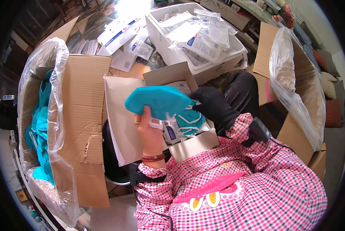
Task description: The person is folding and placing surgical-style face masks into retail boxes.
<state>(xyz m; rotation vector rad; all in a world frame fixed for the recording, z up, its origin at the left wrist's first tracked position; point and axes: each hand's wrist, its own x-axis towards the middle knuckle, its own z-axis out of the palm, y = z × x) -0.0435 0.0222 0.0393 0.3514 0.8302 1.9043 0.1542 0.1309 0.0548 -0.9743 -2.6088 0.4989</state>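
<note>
A flat-folded teal face mask (157, 101) is held up in front of me. My bare left hand (148, 134) grips it from below, the thumb lying against its lower edge. At the mask's right end, my right hand (215, 104), in a black glove, has its fingers closed on the edge; the fingertips are partly hidden. Beneath them, an open carton (193, 148) rests at my lap. Inside it are more teal masks with white straps (191, 122) and a clear printed packet (171, 132). The held mask covers part of the carton's inside.
On my left stands a large plastic-lined cardboard box (84, 88) with many loose teal masks (41, 127). A white bin (163, 50) of clear packets is ahead, beside flat white cartons (116, 38) on the floor. Another plastic-lined box (303, 88) stands at the right.
</note>
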